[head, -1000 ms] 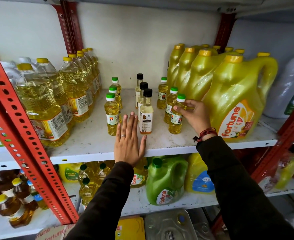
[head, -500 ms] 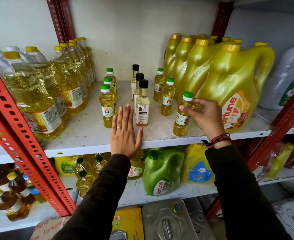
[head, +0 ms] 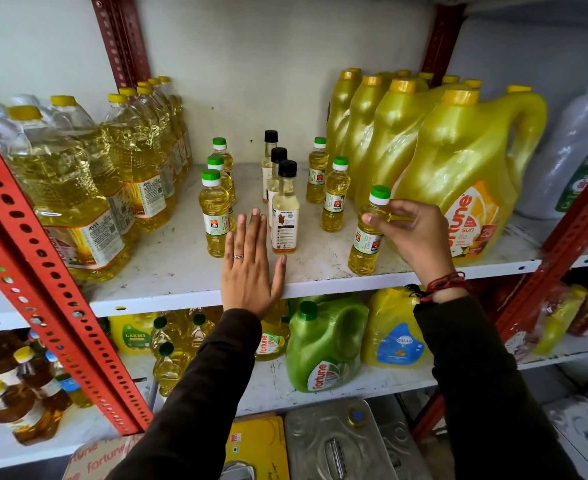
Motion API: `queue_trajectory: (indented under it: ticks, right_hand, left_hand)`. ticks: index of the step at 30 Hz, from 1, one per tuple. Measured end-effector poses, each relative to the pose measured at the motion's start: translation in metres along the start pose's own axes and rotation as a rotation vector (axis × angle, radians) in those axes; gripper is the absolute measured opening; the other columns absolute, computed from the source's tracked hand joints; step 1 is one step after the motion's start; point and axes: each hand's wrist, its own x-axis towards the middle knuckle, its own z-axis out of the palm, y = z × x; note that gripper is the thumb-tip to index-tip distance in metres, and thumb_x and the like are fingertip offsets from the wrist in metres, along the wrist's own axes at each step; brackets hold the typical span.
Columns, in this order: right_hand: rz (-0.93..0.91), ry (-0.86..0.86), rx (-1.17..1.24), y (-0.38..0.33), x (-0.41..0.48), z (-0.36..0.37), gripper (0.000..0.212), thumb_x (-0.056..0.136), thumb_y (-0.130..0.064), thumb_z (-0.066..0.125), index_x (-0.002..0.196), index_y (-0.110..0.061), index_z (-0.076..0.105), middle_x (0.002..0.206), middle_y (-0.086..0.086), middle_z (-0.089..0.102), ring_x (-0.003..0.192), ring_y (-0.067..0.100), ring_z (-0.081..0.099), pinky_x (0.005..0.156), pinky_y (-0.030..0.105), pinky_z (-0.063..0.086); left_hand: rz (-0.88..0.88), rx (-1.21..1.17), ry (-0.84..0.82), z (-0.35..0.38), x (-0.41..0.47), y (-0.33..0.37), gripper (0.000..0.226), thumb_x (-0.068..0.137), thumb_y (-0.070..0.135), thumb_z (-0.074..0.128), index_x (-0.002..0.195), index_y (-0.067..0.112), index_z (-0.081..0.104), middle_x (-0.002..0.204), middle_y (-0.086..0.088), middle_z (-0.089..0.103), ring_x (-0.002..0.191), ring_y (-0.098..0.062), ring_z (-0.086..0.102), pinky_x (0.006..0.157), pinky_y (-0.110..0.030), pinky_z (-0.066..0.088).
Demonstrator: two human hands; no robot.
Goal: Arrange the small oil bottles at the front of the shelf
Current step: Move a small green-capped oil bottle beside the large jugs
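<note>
Small oil bottles stand in three short rows on the white shelf. My right hand grips the neck of a green-capped small bottle that stands upright near the front edge, beside the big yellow jug. Two more green-capped bottles stand behind it. A row of black-capped bottles fills the middle, and a row of green-capped bottles stands on the left. My left hand lies flat and open on the shelf front, its fingertips between the left and middle rows.
Large clear oil bottles line the left of the shelf. Big yellow Fortune jugs crowd the right, close to my right hand. Red perforated uprights frame the shelf. Lower shelves hold more jugs and bottles.
My right hand has drawn the green-capped bottle from its row forward to the shelf's front edge and set it upright. My left hand has stayed flat in place.
</note>
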Motion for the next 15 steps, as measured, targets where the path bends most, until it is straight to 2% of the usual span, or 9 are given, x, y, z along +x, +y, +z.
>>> queue_trajectory:
  ticks: [5, 11, 15]
  right_hand:
    - [0.012, 0.006, 0.004, -0.0001, -0.0022, 0.0001, 0.044, 0.069, -0.034, 0.087, 0.108, -0.02, 0.073, 0.103, -0.002, 0.073, 0.081, 0.005, 0.069, 0.079, 0.027, 0.056]
    - [0.004, 0.009, 0.003, 0.0006, -0.0044, 0.0, 0.045, 0.07, -0.037, 0.087, 0.11, -0.021, 0.072, 0.103, -0.005, 0.071, 0.084, 0.004, 0.069, 0.075, 0.02, 0.053]
    - [-0.011, -0.004, 0.005, 0.0009, -0.0057, 0.0001, 0.047, 0.071, -0.036, 0.086, 0.113, -0.022, 0.07, 0.105, -0.007, 0.07, 0.084, 0.004, 0.069, 0.069, 0.011, 0.051]
  left_hand:
    - [0.0, 0.0, 0.0, -0.0003, -0.0002, 0.0001, 0.079, 0.105, 0.054, 0.021, 0.166, 0.005, 0.013, 0.174, -0.013, 0.007, 0.161, -0.028, 0.002, 0.131, -0.039, -0.008]
    - [-0.007, -0.02, -0.004, -0.0004, -0.0003, 0.0001, 0.079, 0.105, 0.055, 0.022, 0.166, 0.005, 0.014, 0.174, -0.013, 0.009, 0.161, -0.028, 0.004, 0.13, -0.038, -0.009]
    - [-0.008, -0.02, 0.002, -0.0002, 0.0003, 0.0, 0.079, 0.105, 0.054, 0.024, 0.166, 0.004, 0.015, 0.174, -0.013, 0.009, 0.161, -0.028, 0.004, 0.13, -0.038, -0.01]
